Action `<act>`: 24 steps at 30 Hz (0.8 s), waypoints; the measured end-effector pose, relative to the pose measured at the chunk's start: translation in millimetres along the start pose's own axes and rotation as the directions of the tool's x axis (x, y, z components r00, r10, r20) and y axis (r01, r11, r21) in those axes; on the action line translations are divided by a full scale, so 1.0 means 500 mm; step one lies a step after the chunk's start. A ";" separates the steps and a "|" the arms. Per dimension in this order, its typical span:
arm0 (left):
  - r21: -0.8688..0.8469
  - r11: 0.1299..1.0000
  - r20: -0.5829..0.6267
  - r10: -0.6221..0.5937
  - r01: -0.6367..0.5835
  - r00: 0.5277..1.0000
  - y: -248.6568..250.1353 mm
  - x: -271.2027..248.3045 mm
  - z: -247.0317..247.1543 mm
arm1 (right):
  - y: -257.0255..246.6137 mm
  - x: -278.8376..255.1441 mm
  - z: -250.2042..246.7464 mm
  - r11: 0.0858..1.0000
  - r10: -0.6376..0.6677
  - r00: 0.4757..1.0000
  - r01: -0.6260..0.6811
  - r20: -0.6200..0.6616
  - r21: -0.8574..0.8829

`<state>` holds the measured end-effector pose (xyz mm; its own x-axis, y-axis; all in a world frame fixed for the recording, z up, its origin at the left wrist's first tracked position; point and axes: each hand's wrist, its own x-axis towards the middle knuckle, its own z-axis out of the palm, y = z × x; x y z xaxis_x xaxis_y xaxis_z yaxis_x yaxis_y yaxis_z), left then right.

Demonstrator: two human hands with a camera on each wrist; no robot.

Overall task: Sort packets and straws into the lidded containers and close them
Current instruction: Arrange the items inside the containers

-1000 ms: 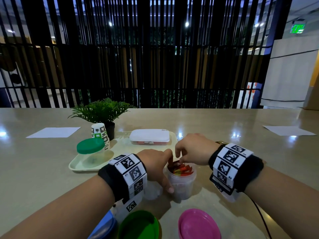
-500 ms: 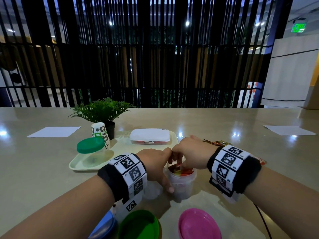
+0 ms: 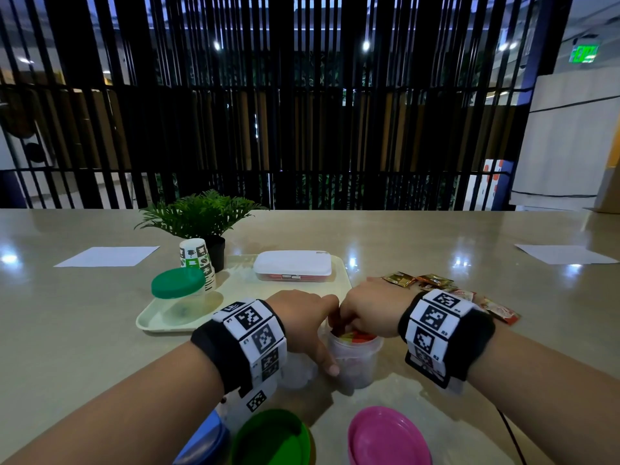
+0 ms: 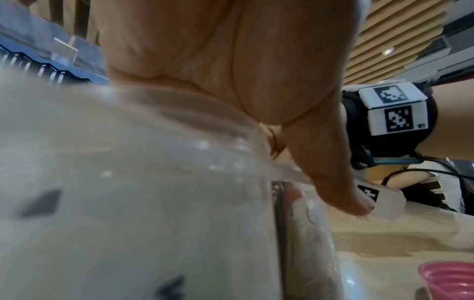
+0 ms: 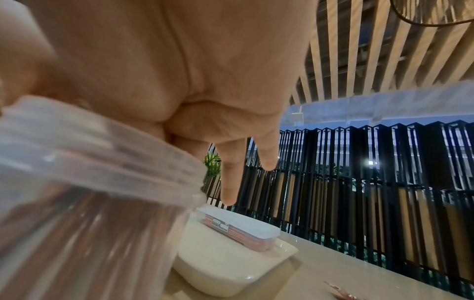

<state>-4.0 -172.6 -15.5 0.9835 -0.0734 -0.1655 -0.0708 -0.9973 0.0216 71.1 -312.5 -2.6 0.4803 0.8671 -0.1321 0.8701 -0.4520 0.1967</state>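
Observation:
A clear round container point(image 3: 357, 364) stands on the table near me with red and yellow packets point(image 3: 359, 337) sticking up in its mouth. My left hand point(image 3: 322, 333) grips its left side, thumb point(image 4: 359, 203) against the wall. My right hand point(image 3: 355, 322) sits on top, its first fingers dipping into the mouth onto the packets. Whether they pinch or press is hidden. The ring and little fingers point(image 5: 231, 182) point straight past the rim point(image 5: 115, 146). Several loose packets point(image 3: 432, 280) lie behind my right wrist.
A second clear container point(image 3: 298, 370) sits under my left wrist. Blue point(image 3: 204, 441), green point(image 3: 271, 437) and pink point(image 3: 385, 437) lids lie at the near edge. The tray point(image 3: 151, 322) holds a green-lidded jar point(image 3: 177, 293) and a white-lidded box point(image 3: 292, 270). Paper cups point(image 3: 198, 263) and a plant point(image 3: 201, 216) stand behind.
My right hand has sunk onto the container's mouth and the packets stand lower in it. The loose packets behind my right wrist have come into sight. The left hand keeps its grip.

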 end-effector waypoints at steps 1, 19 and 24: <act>-0.005 1.000 -0.010 -0.004 0.004 1.000 0.000 0.000 0.001 | -0.001 0.001 -0.002 1.000 0.007 0.999 -0.008 -0.035 -0.018; -0.025 0.999 0.000 -0.047 0.047 0.999 0.000 -0.002 0.001 | 0.009 0.002 -0.014 0.987 0.093 0.995 -0.086 -0.048 0.136; -0.036 0.999 -0.007 -0.039 0.038 0.999 0.001 -0.005 -0.001 | -0.013 0.004 0.003 0.995 0.083 0.993 -0.077 -0.084 0.068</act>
<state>-6.5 -172.9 -14.6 0.9866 -0.0346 -0.1593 -0.0269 -0.9984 0.0502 66.5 -307.9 -5.8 0.5396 0.8413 -0.0330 0.8359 -0.5307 0.1402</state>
